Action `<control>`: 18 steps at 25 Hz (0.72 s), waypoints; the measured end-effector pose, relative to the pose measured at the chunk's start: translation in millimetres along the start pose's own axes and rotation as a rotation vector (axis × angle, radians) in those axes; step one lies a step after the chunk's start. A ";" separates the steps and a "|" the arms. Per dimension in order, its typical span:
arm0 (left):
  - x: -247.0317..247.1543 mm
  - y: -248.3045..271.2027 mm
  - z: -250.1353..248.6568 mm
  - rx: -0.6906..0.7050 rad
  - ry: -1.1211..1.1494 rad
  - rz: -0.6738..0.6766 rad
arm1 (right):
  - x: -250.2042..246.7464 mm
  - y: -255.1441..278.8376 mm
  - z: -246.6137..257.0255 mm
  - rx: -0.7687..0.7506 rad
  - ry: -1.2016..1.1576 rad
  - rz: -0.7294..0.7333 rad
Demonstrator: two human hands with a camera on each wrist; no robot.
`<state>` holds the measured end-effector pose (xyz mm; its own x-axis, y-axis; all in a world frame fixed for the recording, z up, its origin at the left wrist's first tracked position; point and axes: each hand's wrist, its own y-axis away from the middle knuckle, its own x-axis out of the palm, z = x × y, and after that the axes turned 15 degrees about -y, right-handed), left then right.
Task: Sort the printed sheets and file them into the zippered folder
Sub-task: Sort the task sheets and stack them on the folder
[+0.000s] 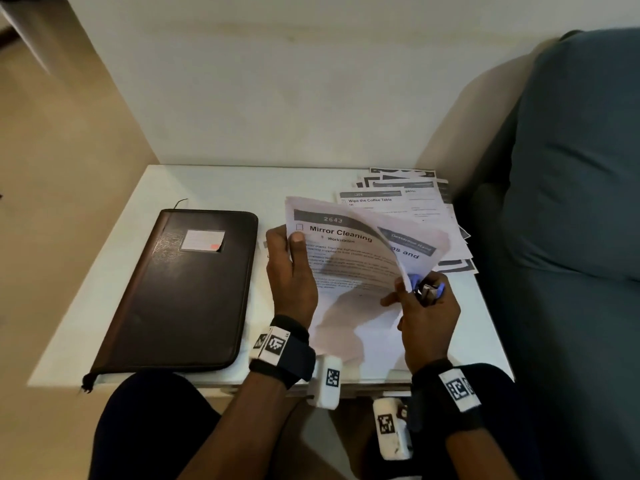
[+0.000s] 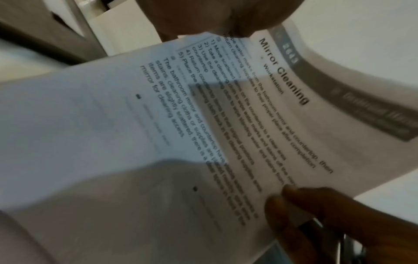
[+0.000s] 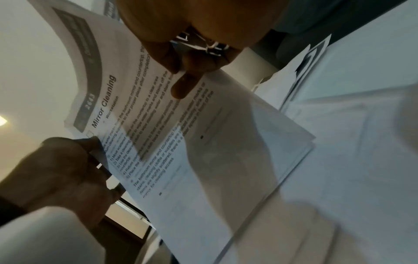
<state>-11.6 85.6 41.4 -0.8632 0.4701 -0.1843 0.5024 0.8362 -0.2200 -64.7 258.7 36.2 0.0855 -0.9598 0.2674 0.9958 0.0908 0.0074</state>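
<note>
Left hand (image 1: 292,275) clamped on the left edge of the top sheet (image 1: 346,258), thumb on the printed face, fingers behind. Right hand (image 1: 427,317) pinching the right edge of the same sheet near its middle, and at the same time keeping a binder clip (image 1: 427,291) with blue parts inside the curled fingers. Both hands closed on paper, set apart by the width of the page.

Sheet lifted and curved upward above a small bundle of sheets (image 1: 367,341) lying on the white worktop (image 1: 207,188), directly in front of the person. Heading "Mirror Cleaning" and number 2643 readable; white paper, dark header band, black text, a light bend but no visible tear.

Possible trouble, as a judgement: clip slipping out of the busy right hand, or its metal catching and creasing the page edge. Also a risk of the thin sheet folding sharply under the two-sided pull, or of the lower pages sliding out of order.

Further back at the right, a loose fan of other printed sheets (image 1: 415,202) beside the sofa (image 1: 571,168). Zippered folder (image 1: 183,292) lying closed on the worktop at the left, dark brown, well apart from the papers.
</note>
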 end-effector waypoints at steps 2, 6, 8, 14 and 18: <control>-13.6 -10.2 -28.0 0.073 -0.064 -0.004 | -5.1 4.4 22.6 0.027 -0.039 0.038; -52.8 -31.8 -89.5 0.221 -0.249 0.121 | -27.7 4.7 92.6 -0.057 -0.284 0.081; -68.6 -30.1 -109.9 0.323 -0.340 0.341 | -36.4 2.8 125.4 0.016 -0.254 0.183; -91.5 17.1 -144.1 0.591 -0.544 0.838 | -43.4 27.3 168.7 -0.096 0.401 0.659; -97.1 27.3 -154.4 0.676 -0.549 0.954 | -44.9 28.0 172.4 -0.129 0.580 0.803</control>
<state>78.1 106.4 201.1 -0.0982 0.4873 -0.8677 0.9700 -0.1479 -0.1928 -46.1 350.2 190.5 0.7026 -0.6107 -0.3651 0.6287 0.7732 -0.0835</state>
